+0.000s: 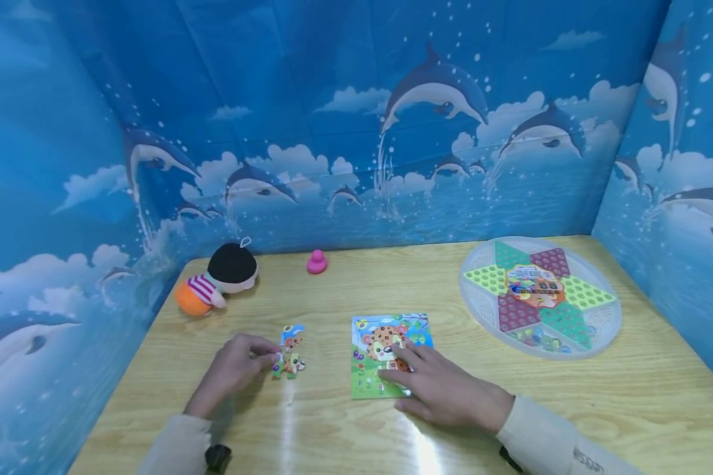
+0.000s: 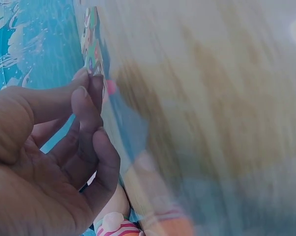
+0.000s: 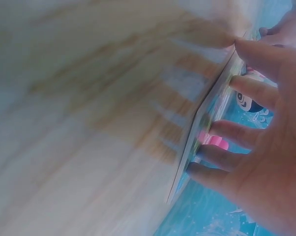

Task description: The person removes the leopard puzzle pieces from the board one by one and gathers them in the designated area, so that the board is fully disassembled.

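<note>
My left hand (image 1: 234, 366) pinches the left edge of a small cluster of jigsaw puzzle pieces (image 1: 294, 365) with thumb and fingertips. Parts of a spotted leopard show on the cluster, which is low over or on the table; in the left wrist view the puzzle pieces (image 2: 91, 42) appear nearly edge-on. To the right lies a square leopard puzzle picture (image 1: 365, 382), flat on the wood. My right hand (image 1: 445, 392) has its fingers spread, and the fingertips rest on that picture. Its right side is partly hidden under the hand. The right wrist view shows the picture's thin edge (image 3: 187, 147).
Behind the left hand lies a doll (image 1: 232, 264) with a black cap and striped shirt. A pink toy (image 1: 317, 262) stands near the back edge. At the right is a round Chinese checkers board (image 1: 600, 330) with marbles. Dolphin-print sheets (image 1: 333, 119) wall the table.
</note>
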Available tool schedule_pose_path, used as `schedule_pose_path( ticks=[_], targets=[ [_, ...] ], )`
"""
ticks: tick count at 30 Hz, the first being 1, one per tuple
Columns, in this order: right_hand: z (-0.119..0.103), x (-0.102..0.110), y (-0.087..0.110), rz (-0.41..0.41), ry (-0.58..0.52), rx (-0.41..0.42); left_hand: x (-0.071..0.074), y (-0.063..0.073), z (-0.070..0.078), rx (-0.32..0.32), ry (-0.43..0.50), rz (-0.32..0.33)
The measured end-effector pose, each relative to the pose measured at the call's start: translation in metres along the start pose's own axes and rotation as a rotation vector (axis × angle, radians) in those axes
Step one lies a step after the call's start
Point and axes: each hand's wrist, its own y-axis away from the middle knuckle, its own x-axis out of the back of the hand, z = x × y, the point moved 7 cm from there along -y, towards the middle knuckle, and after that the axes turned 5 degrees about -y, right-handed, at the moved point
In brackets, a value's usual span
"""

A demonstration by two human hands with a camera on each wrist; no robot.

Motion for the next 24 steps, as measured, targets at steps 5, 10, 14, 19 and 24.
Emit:
schedule_pose_path(
  ticks=[5,10,14,19,24],
  targets=[
    [0.001,-0.001,0.000,-0.002,-0.006,-0.004,-0.001,-0.001,0.000,0.016,-0.011,-0.010],
    [0.001,-0.002,0.000,-0.011,-0.015,-0.011,0.000,-0.001,0.001,-0.005,-0.019,0.004],
    [0.001,-0.002,0.000,-0.010,-0.009,-0.006,0.001,-0.001,0.005,-0.021,0.005,0.029],
    [0.000,-0.001,-0.001,-0.010,-0.008,-0.003,-0.002,-0.001,0.019,-0.033,0.037,0.021],
    [-0.001,0.002,0.000,-0.004,-0.016,0.000,-0.012,-0.004,0.043,-0.045,0.050,-0.006]
  ],
)
